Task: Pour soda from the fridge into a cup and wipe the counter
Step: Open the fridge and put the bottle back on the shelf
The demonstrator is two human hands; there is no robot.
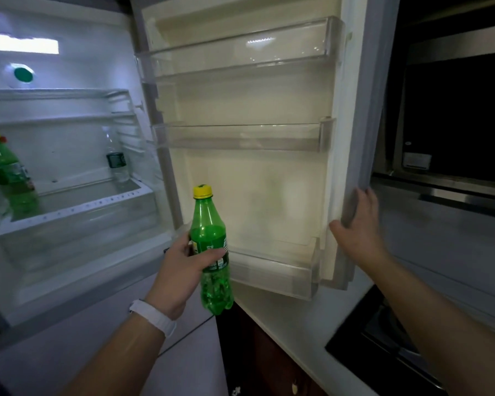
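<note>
Glossy green plastic soda bottle (210, 247) with a matt yellow cap (202, 191); clear, shiny plastic door shelves (240, 57); smooth white bench (292, 318); brushed-metal oven trim (452, 192).

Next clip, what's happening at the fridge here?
A person stands at the open fridge. The left hand grips a green soda bottle, capped and upright, outside it. The right hand holds the edge of the fridge door. Another green bottle and a clear bottle stand on a shelf inside. No cup is in view.
</note>
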